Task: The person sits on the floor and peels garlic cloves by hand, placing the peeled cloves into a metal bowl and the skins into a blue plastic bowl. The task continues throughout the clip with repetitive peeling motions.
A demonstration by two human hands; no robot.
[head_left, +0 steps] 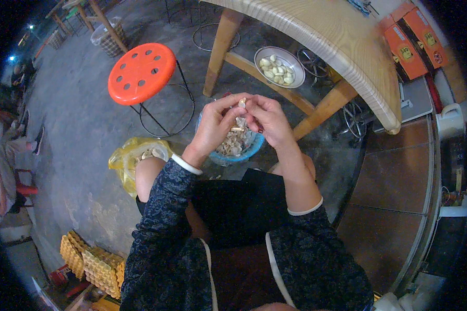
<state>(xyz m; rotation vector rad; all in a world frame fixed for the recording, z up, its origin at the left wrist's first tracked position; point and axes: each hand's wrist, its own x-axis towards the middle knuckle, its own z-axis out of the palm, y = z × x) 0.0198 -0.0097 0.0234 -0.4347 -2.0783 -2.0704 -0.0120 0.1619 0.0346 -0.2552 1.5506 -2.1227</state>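
Note:
My left hand (pixel 220 121) and my right hand (pixel 271 121) meet above a blue plastic basin (pixel 257 147). Between the fingertips of both is a small pale garlic clove (pixel 242 102). A dark red bit shows by my right fingers, too small to identify. Loose garlic skins (pixel 233 144) lie in the basin, partly hidden by my hands. Beyond my right hand, a bowl (pixel 297 70) holds several peeled garlic cloves (pixel 277 73). Left of my knee, a yellow plastic bag (pixel 120 155) surrounds a pale container with garlic-like pieces in it.
An orange round stool (pixel 142 74) stands ahead on the left. A wooden table (pixel 334 35) with thick legs rises at the front right. Yellow egg trays (pixel 101 268) are stacked at the lower left. Orange boxes (pixel 406 50) are at the far right. Another person's leg (pixel 21 147) shows at the left.

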